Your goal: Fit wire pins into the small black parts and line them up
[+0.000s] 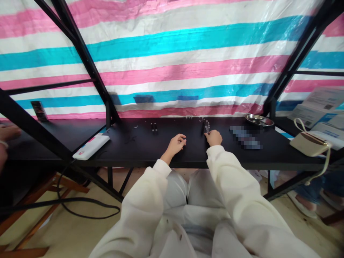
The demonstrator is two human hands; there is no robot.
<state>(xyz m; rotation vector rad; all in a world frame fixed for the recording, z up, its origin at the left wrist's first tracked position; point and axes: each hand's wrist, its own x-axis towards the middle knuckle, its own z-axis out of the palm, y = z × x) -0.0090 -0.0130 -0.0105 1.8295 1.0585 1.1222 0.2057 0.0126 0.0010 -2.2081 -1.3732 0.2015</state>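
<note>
My left hand [177, 143] hovers at the front of the black table [134, 150], its fingers loosely curled and apart, with nothing seen between them. Farther right, my right hand [214, 138] is at a small cluster of clear and dark pieces [206, 127], with thumb and forefinger pressed together at their near end. What that pinch holds is too small to name. Two short dark pieces with pale ends [154, 127] stand side by side to the left, beyond my left hand. Small white scraps [201, 119] lie near the table's back edge.
A white power bank [91, 147] lies at the left. To the right are a blurred bluish item [245, 137], a round metal dish [259, 120] and a cream bag [309, 144]. Black frame posts slant at both sides. Another person's hand [9, 132] shows at the far left.
</note>
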